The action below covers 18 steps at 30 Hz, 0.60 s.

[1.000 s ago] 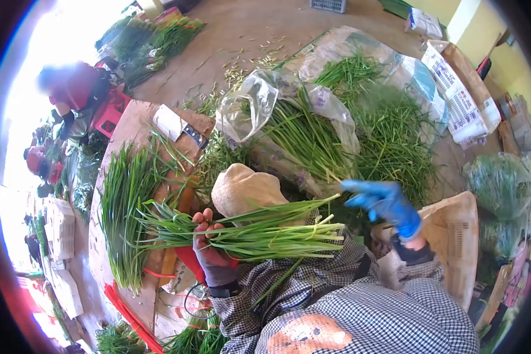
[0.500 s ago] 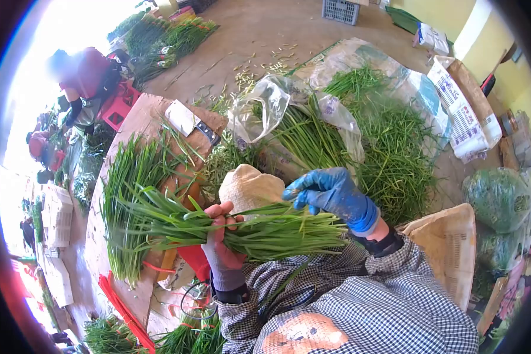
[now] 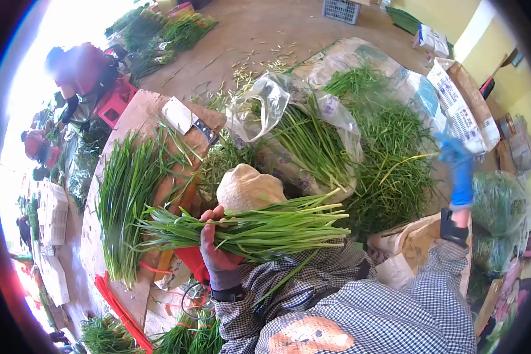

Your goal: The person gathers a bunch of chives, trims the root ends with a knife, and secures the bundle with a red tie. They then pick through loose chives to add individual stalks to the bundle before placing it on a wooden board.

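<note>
My left hand (image 3: pixel 217 245), in a grey-pink glove with bare fingertips, is closed around a bunch of garlic chives (image 3: pixel 283 227). The bunch lies sideways across my lap, leaf tips to the left and pale stem ends to the right. Far out to the right is my right hand (image 3: pixel 456 168) in a blue glove, smeared by motion. A thin yellowed chive leaf (image 3: pixel 404 164) trails leftward from its fingertips. Beside the left hand, more garlic chives (image 3: pixel 127 206) lie on a wooden board (image 3: pixel 103 236). A rounded cream-coloured thing (image 3: pixel 248 189) sits just beyond the held bunch.
A cleaver (image 3: pixel 180 116) rests on the board, with red ties (image 3: pixel 121 310) at its near edge. Ahead, a plastic bag (image 3: pixel 345 133) holds chives beside a loose green heap (image 3: pixel 395 156). A crate (image 3: pixel 422 242) stands at right. Another person (image 3: pixel 82 71) sits at upper left.
My right hand has swung away from the bunch, out to the right, with a yellowed leaf trailing from it. The left hand still holds the bunch in nearly the same place.
</note>
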Each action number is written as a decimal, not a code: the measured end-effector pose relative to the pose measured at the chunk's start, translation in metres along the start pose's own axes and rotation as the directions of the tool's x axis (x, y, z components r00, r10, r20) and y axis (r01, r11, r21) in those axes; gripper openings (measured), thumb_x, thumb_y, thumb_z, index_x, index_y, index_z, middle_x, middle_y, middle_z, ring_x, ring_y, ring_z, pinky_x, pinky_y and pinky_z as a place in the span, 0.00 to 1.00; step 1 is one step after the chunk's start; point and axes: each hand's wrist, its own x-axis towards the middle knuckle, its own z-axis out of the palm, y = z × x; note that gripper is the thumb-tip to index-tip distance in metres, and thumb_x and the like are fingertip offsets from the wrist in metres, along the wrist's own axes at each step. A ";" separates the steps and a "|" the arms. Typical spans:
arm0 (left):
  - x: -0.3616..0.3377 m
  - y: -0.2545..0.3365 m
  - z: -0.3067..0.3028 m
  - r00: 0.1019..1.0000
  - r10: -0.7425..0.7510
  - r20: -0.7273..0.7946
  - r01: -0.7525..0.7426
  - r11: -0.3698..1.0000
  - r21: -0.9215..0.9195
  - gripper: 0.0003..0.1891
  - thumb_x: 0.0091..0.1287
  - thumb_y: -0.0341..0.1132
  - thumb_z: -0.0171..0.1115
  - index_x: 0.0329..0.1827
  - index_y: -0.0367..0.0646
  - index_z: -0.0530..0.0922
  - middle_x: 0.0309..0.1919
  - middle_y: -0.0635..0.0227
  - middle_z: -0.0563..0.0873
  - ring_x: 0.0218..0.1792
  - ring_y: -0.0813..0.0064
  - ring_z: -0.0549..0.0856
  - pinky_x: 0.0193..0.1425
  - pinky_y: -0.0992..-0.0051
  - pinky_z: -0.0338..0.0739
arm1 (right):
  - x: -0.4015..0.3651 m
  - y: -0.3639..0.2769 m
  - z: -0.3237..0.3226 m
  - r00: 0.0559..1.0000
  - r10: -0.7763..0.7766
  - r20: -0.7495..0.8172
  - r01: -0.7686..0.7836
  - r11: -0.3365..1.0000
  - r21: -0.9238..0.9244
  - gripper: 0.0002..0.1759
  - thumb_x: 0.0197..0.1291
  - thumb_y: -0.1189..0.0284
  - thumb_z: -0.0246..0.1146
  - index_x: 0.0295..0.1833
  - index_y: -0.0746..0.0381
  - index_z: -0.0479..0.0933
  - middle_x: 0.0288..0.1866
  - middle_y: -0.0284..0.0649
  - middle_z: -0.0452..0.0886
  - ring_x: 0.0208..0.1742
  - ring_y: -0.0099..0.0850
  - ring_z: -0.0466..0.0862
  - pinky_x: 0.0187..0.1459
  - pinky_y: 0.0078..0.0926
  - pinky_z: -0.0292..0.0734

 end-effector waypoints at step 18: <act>-0.011 -0.002 0.004 0.993 0.105 -0.048 -0.090 0.966 0.244 0.11 0.72 0.35 0.58 0.54 0.51 0.70 0.49 0.72 0.75 0.47 0.79 0.80 0.56 0.69 0.78 | -0.088 -0.171 0.194 0.543 -0.248 0.802 -0.377 0.782 0.497 0.07 0.65 0.72 0.67 0.43 0.65 0.85 0.38 0.39 0.89 0.30 0.20 0.84 0.26 0.16 0.75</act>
